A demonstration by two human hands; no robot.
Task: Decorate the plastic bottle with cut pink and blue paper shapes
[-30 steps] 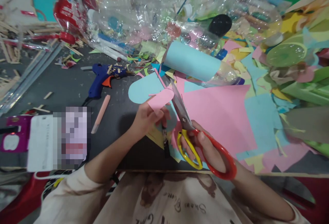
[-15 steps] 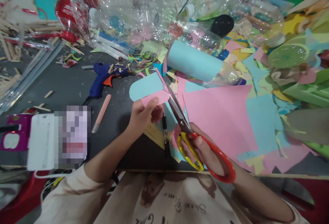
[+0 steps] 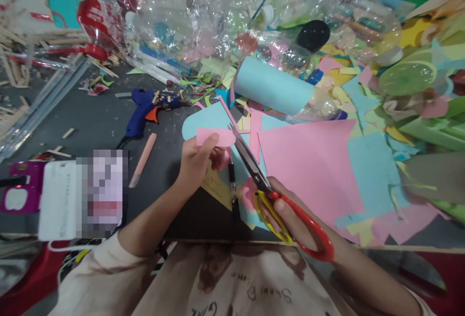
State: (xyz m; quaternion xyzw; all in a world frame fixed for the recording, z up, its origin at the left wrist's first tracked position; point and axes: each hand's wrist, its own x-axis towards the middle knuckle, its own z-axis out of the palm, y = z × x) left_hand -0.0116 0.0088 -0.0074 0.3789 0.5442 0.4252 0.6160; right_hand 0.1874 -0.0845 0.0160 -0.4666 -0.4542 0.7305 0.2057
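Note:
Between the thumb and fingers of my left hand is a small pink paper piece with a rounded right end. My right hand has its fingers through the red and yellow handles of the scissors. The blades point up and left, slightly parted, with their tips at the rounded end of the pink piece. Behind that piece is a light blue paper shape with a rounded left end, partly covered. A black pen lies between my hands.
A blue glue gun and a peach marker lie to the left. A bottle wrapped in blue paper lies ahead. Pink sheet and blue scraps cover the right. Plastic bottles crowd the back.
The pink piece has turned from tilted to nearly level and shifted slightly left. The scissors' tips have dropped a little, and the handles have moved slightly right.

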